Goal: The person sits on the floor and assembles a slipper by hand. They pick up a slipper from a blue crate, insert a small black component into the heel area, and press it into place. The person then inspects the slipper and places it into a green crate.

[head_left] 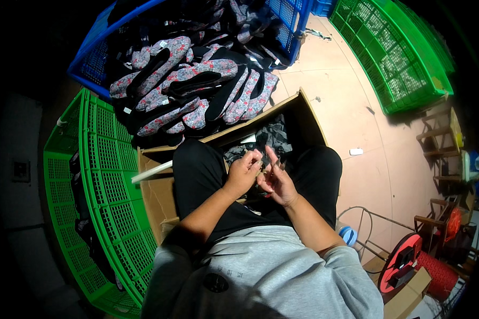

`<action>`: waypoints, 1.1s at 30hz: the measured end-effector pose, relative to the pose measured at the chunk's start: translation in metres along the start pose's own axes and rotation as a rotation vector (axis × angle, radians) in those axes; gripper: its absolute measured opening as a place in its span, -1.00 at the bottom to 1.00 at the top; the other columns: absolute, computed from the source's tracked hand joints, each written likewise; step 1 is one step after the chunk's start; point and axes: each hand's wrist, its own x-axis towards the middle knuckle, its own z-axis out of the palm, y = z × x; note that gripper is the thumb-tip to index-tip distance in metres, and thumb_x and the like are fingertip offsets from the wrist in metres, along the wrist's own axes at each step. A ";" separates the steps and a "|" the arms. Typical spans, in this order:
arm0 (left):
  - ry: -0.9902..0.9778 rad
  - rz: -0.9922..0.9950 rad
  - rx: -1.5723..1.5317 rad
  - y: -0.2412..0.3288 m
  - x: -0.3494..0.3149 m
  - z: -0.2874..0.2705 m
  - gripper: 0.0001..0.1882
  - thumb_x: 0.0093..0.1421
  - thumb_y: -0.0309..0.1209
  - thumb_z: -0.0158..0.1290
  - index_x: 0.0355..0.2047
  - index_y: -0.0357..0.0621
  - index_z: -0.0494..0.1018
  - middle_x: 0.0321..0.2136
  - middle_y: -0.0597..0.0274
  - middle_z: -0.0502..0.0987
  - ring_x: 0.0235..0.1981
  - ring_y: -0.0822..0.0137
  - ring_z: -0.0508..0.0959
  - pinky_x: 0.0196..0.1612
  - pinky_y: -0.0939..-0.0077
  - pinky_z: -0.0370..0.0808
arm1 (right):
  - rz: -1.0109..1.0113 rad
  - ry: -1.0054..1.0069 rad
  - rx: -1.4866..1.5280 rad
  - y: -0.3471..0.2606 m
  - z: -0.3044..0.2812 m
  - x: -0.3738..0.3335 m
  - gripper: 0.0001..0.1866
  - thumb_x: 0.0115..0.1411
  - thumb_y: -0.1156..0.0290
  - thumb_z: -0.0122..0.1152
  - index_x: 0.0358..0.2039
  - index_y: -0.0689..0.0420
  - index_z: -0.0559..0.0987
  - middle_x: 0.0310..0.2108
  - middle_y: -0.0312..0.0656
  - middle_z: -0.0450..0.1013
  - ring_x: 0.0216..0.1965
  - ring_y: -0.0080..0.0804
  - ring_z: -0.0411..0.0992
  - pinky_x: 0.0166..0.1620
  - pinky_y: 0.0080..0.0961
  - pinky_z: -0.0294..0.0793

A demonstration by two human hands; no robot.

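Observation:
My left hand [244,173] is above the cardboard box [318,123] between my knees, its fingers curled in and pressed together; whatever they hold, if anything, is too small to make out. Close beside it, my right hand [280,184] has its index finger stretched up and the other fingers loosely apart, with no clear object in it. The fingertips of both hands nearly meet. Below and beyond them, dark grey and black patterned fabric pieces [275,135] lie in the box, along with a white slip [248,139].
Grey-and-red floral padded pieces with black trim [199,72] heap out of a blue crate [290,24] ahead. Green crates [112,186] stand at my left, another green crate [383,58] far right. A white strip [152,172] juts by my left knee. A red-topped round object [402,260] stands right.

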 end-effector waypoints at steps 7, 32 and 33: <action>-0.057 -0.091 -0.036 0.019 -0.001 -0.001 -0.92 0.26 -0.61 -0.04 -0.24 -0.24 0.35 -0.40 0.27 0.48 -0.40 0.52 0.50 -0.35 0.63 0.44 | -0.022 0.027 0.005 0.002 -0.001 0.001 -0.18 0.30 0.20 0.08 0.42 -0.06 -0.15 0.35 -0.11 0.08 -0.38 -0.53 0.44 -0.59 -0.76 0.18; -0.080 -0.149 -0.061 0.013 -0.001 0.000 -0.95 0.29 -0.58 -0.04 -0.24 -0.27 0.36 -0.37 0.24 0.51 -0.32 0.50 0.52 -0.23 0.61 0.47 | -0.137 0.209 -0.280 0.010 -0.002 0.006 -0.29 0.33 0.25 -0.06 0.40 0.07 -0.09 0.26 -0.03 0.24 -0.48 -0.58 0.42 -0.54 -0.77 0.25; -0.087 -0.168 -0.100 0.012 -0.001 0.001 -0.92 0.28 -0.59 -0.04 -0.21 -0.28 0.37 -0.35 0.23 0.51 -0.30 0.49 0.53 -0.21 0.60 0.48 | -0.135 0.218 -0.267 0.010 -0.002 0.006 -0.29 0.33 0.25 -0.05 0.40 0.06 -0.08 0.26 -0.02 0.23 -0.48 -0.58 0.42 -0.54 -0.77 0.25</action>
